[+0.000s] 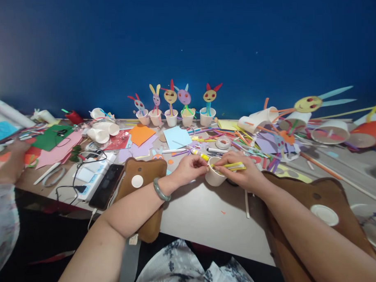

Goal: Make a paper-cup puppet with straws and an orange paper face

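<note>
A white paper cup [215, 178] stands upright on the table in front of me. My left hand [189, 169] is closed at the cup's left side, thumb and fingertips pinched at its rim. My right hand [243, 172] reaches over the right side of the cup, its fingers closed round a few thin yellow strips [236, 166]. One end of the strips points down toward the cup's mouth; the fingers hide part of them. Just behind the cup lies a yellow-capped tube [203, 157].
Several rabbit-faced paper figures in cups [207, 115] line the blue wall. Coloured paper sheets [177, 137], loose sticks and a tape roll [223, 142] cover the back. Brown bear-shaped cushions [146, 173] flank me; a phone [106, 186] and power strip [95, 176] lie left. Another person's arm [11, 161] rests far left.
</note>
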Demonstrator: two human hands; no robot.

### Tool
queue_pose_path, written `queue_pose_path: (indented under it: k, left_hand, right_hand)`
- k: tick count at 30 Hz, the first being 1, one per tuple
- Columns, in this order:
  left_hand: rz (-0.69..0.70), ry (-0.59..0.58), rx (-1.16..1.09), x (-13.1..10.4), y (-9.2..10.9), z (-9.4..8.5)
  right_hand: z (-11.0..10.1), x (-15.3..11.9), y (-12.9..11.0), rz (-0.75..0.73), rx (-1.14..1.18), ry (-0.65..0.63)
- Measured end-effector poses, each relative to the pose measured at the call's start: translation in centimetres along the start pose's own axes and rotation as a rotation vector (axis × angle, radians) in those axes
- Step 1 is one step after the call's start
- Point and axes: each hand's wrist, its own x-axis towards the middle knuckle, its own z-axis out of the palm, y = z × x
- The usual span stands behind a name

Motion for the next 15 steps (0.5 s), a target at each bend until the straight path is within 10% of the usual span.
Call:
queue_pose_path:
  k: [15]
  left_hand:
    - [0.001, -0.007, -0.083, -0.40, 0.49, 0.00]
  right_hand:
    - [-0.23, -0.18, -0.43, -0.080, -0.084, -0.037]
